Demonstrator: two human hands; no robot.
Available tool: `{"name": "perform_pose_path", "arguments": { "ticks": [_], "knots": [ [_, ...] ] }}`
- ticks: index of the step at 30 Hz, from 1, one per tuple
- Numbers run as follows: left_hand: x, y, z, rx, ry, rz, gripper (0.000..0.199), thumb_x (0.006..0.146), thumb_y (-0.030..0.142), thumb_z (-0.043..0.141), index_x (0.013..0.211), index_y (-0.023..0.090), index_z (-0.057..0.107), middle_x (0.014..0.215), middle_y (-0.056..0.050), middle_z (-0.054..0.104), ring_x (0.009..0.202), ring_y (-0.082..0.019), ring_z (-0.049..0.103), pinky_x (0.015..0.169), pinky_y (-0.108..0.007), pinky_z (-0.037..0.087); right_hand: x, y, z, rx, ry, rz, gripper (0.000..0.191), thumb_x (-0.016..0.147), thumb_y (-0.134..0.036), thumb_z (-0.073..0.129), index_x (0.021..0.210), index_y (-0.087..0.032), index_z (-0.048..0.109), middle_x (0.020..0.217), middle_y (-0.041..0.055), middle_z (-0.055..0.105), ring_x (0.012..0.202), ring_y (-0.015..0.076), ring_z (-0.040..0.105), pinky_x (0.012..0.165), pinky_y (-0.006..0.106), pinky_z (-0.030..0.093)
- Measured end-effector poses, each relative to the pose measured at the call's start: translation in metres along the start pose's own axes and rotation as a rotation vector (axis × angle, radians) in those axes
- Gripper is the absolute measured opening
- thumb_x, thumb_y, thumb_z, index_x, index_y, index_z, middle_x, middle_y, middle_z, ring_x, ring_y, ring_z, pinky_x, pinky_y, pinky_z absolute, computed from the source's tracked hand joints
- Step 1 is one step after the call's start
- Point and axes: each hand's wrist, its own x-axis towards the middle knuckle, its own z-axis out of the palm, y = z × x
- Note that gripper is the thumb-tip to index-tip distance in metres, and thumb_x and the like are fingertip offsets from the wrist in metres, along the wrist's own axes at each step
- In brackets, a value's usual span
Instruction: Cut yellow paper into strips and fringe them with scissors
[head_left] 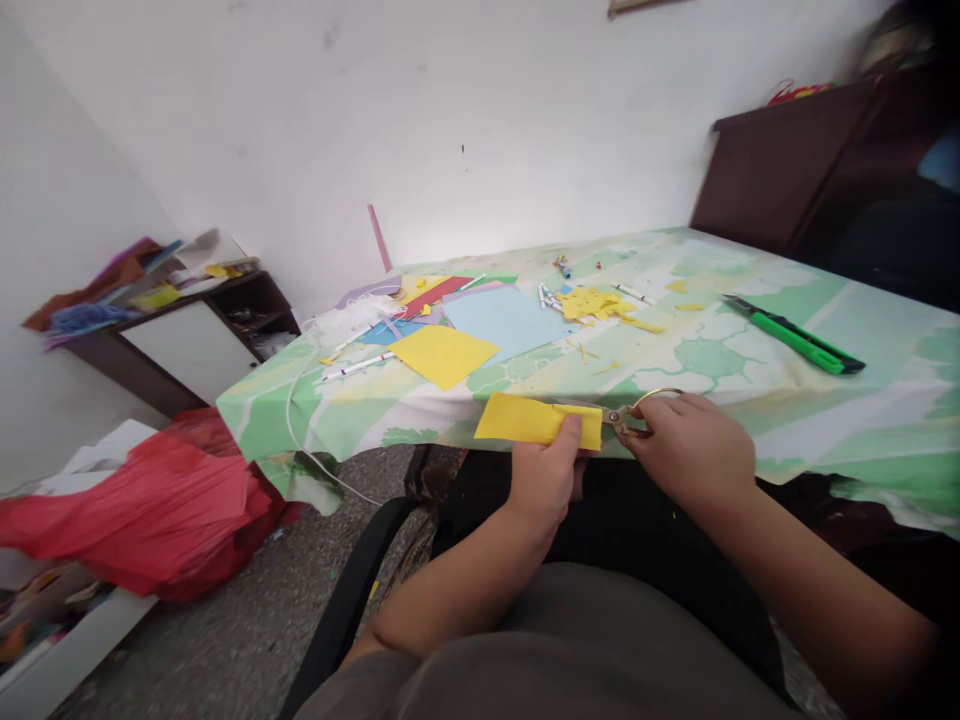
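Within left hand (pixel 544 482) — one paper (pixel 517 418); right hand (pixel 699 450) — scissors (pixel 615 418).

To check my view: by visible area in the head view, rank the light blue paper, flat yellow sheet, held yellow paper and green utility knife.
Light blue paper
Flat yellow sheet and held yellow paper: not ranked, the held one being nearer the camera
Green utility knife
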Motion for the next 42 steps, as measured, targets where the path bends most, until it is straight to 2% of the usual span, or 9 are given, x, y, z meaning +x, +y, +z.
{"name": "perform_pose_path", "arguments": {
  "ticks": [5, 10, 15, 19, 23, 28, 34, 39, 42],
  "knots": [
    [0.001, 0.000, 0.001, -0.004, 0.018, -0.040, 0.024, 0.060, 0.026, 0.068, 0.077, 0.010, 0.061, 0.071, -0.004, 0.063, 0.058, -0.015, 0.059, 0.055, -0.030, 0.051, -0.004, 0.003, 0.002, -0.021, -0.049, 0.018, 0.025, 0.074, -0.038, 0.048, 0.060, -0.020, 0.057, 0.061, 0.0028, 0.062, 0.062, 0.0174, 0.052, 0.048, 0.026, 0.022],
    [0.002, 0.001, 0.001, -0.011, -0.002, -0.047, 0.026, 0.060, 0.026, 0.068, 0.078, 0.010, 0.059, 0.076, -0.006, 0.063, 0.063, -0.017, 0.060, 0.056, -0.030, 0.051, 0.000, 0.001, -0.001, -0.017, -0.122, 0.016, 0.029, 0.074, -0.043, 0.047, 0.061, -0.019, 0.057, 0.063, 0.0027, 0.062, 0.063, 0.0177, 0.052, 0.050, 0.026, 0.023],
    [0.002, 0.000, 0.001, -0.020, -0.018, -0.068, 0.029, 0.060, 0.024, 0.068, 0.084, 0.010, 0.059, 0.082, -0.007, 0.063, 0.069, -0.019, 0.061, 0.061, -0.034, 0.052, 0.000, 0.000, 0.000, -0.010, -0.075, -0.010, 0.032, 0.074, -0.045, 0.046, 0.063, -0.017, 0.058, 0.066, 0.0051, 0.063, 0.067, 0.0188, 0.053, 0.054, 0.027, 0.026],
    [0.002, 0.000, 0.000, -0.001, -0.011, -0.081, 0.024, 0.061, 0.024, 0.067, 0.080, 0.010, 0.059, 0.076, -0.006, 0.063, 0.064, -0.017, 0.061, 0.059, -0.033, 0.052, -0.004, 0.004, 0.006, -0.028, -0.033, -0.022, 0.027, 0.075, -0.039, 0.047, 0.061, -0.018, 0.057, 0.062, 0.0041, 0.062, 0.065, 0.0181, 0.054, 0.051, 0.027, 0.023],
    [0.002, 0.001, 0.000, -0.009, -0.003, -0.106, 0.024, 0.061, 0.022, 0.067, 0.080, 0.010, 0.059, 0.076, -0.006, 0.063, 0.065, -0.018, 0.061, 0.057, -0.032, 0.052, -0.004, 0.007, 0.007, -0.032, -0.076, -0.021, 0.029, 0.073, -0.042, 0.048, 0.060, -0.019, 0.057, 0.059, 0.0036, 0.062, 0.061, 0.0177, 0.052, 0.050, 0.027, 0.022],
    [0.004, 0.000, 0.000, -0.007, -0.014, -0.135, 0.023, 0.061, 0.022, 0.066, 0.079, 0.009, 0.059, 0.074, -0.006, 0.063, 0.065, -0.018, 0.061, 0.057, -0.031, 0.051, -0.001, 0.006, 0.005, 0.018, -0.101, -0.052, 0.034, 0.070, -0.050, 0.050, 0.067, -0.017, 0.059, 0.068, 0.0055, 0.063, 0.066, 0.0193, 0.052, 0.055, 0.027, 0.028],
    [0.002, 0.001, 0.001, 0.011, -0.017, -0.128, 0.021, 0.060, 0.024, 0.067, 0.074, 0.010, 0.059, 0.071, -0.005, 0.063, 0.062, -0.016, 0.060, 0.054, -0.029, 0.050, -0.006, 0.011, 0.011, 0.011, -0.062, -0.072, 0.025, 0.077, -0.035, 0.046, 0.065, -0.018, 0.060, 0.066, 0.0055, 0.064, 0.065, 0.0186, 0.053, 0.055, 0.028, 0.028],
    [0.001, 0.001, 0.002, 0.021, -0.018, -0.134, 0.022, 0.060, 0.024, 0.068, 0.075, 0.010, 0.061, 0.073, -0.005, 0.063, 0.063, -0.016, 0.060, 0.054, -0.028, 0.050, -0.005, 0.011, 0.011, 0.068, -0.074, -0.097, 0.030, 0.072, -0.040, 0.050, 0.078, -0.014, 0.061, 0.076, 0.0092, 0.065, 0.072, 0.0217, 0.054, 0.061, 0.029, 0.032],
    [0.002, 0.001, 0.002, 0.021, -0.009, -0.136, 0.019, 0.061, 0.023, 0.067, 0.074, 0.009, 0.060, 0.069, -0.005, 0.063, 0.060, -0.015, 0.060, 0.053, -0.027, 0.050, -0.008, 0.009, 0.012, 0.046, -0.104, -0.083, 0.026, 0.074, -0.038, 0.048, 0.071, -0.015, 0.060, 0.068, 0.0076, 0.064, 0.065, 0.0201, 0.054, 0.056, 0.029, 0.030]
  ]
}}
